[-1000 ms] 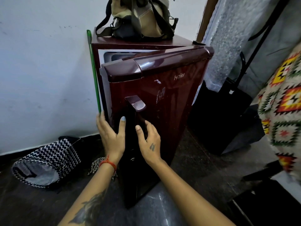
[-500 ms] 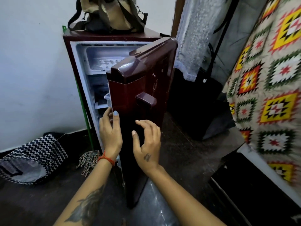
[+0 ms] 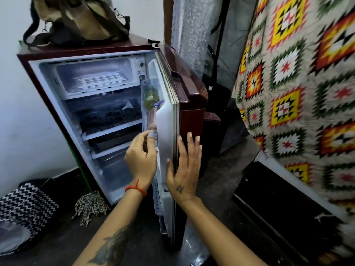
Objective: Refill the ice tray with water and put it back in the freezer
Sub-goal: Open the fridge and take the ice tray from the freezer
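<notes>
**Fridge door is open, ice tray not taken out yet**

Now the fridge door [image 3: 169, 120] has swung much wider than it was half a second ago. Back then it hid most of the inside. At this moment I can see all the shelves, right up to the top.

Both my hands have moved with it. My left hand [image 3: 141, 157] is on the inner side of the door, next to the door shelf. Its fingers [image 3: 142, 136] are bent a little, and they seem to touch the shelf edge, but I cannot tell if they are really holding anything. My right hand [image 3: 184, 167] is on the outer side of the door edge. Its fingers [image 3: 189, 143] are straight and spread wide, lying flat on the door, not gripping.

I can see the ice tray [image 3: 101, 80]. It is white and it lies flat in the freezer box [image 3: 92, 71] at the very top of the fridge. Nothing is touching it. It is well above both my hands.

So I think I am only at the start. Opening the door is done. Everything else is left: reach up, pull the tray out, carry it to water, fill it, bring it back flat and slide it in, then shut the door. I cannot tell from here if the tray has ice in it or not.

A bag [image 3: 76, 20] sits on top of the fridge, and a bright blanket [image 3: 299, 89] hangs on the right.
</notes>
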